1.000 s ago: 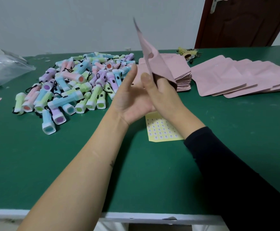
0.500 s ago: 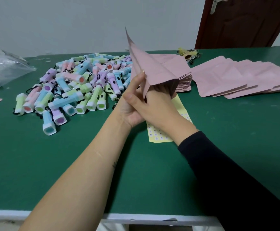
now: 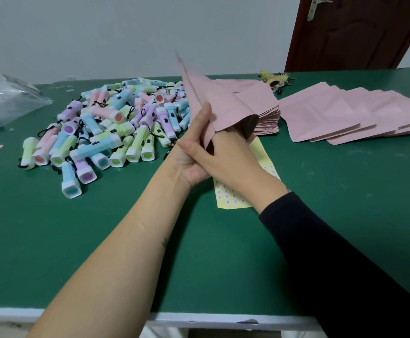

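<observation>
Left hand is pressed flat-fingered against the one pink pouch. Right hand is tucked into its mouth and grips the wall. The pouch is held above the table, its long axis rising away and leftward. One flashlight pile, too dense to be counted, lies left, nearer the left hand.

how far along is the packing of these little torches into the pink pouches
Looks early. Possibly done: a fanned row of pouches on the right, contents unseen. In hand: right hand spreads one pink pouch open, left hand bracing it. Left: the big torch pile and a stack of pouches.
</observation>
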Tool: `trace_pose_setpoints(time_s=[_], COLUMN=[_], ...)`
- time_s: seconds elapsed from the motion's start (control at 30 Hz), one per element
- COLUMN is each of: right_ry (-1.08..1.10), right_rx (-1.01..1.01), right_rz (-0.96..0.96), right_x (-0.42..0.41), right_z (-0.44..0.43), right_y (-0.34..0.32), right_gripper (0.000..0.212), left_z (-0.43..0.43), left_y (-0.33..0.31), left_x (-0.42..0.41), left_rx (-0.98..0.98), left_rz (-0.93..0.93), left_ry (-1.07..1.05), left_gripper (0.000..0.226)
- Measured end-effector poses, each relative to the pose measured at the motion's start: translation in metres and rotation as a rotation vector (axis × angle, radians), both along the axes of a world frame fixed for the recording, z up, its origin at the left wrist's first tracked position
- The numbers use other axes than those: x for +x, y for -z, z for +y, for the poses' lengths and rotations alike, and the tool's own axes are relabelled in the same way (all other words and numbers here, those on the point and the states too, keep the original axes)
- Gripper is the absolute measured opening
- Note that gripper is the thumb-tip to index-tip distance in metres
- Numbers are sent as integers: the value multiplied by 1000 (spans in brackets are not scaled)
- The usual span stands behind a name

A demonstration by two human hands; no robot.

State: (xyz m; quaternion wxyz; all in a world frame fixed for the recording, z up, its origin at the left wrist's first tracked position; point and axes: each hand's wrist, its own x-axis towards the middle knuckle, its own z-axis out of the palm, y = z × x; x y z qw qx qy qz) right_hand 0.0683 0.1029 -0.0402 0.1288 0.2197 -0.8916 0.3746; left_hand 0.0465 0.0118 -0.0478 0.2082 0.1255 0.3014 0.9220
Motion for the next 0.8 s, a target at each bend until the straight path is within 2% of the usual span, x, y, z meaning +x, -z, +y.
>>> trace_pose_setpoints(time_s=[0.07,0.13,0.27,0.37,0.43,0.57,0.63,0.7,0.8], right_ry=[1,33,19,-4,4,-2,47,89,51], right_rx=[43,58,166,203,248,46,-12,-70,-12], right_rz=[-80,-122,-21,-18,-15,-90,-164,-216,-224], right_x=[-1,-1,-1,-3,-3,0,-2,-1,-2], right_z=[0,0,-1,-2,-2,-2,-4,-8,-8], right_y=[3,4,3,8,11,10,11,10,6], right_gripper=[56,52,42,45,64,85,91,88,73], left_z=[0,-1,0,-1,-3,-3,-3,-7,-12], left_y=[3,4,3,3,4,-1,-1,0,-1], left_x=[-2,-4,-9,-10,-10,-3,1,4,6], left_rx=[-55,-76,-101,-137,-175,-274,-309,-293,-271], left_rz=[-43,-67,-55,-61,-60,-74,-65,-46,-73], left_ry=[-57,-111,-174,-175,-151,-49,2,46,46], left_gripper=[33,34,44,56,53,37,42,59,51])
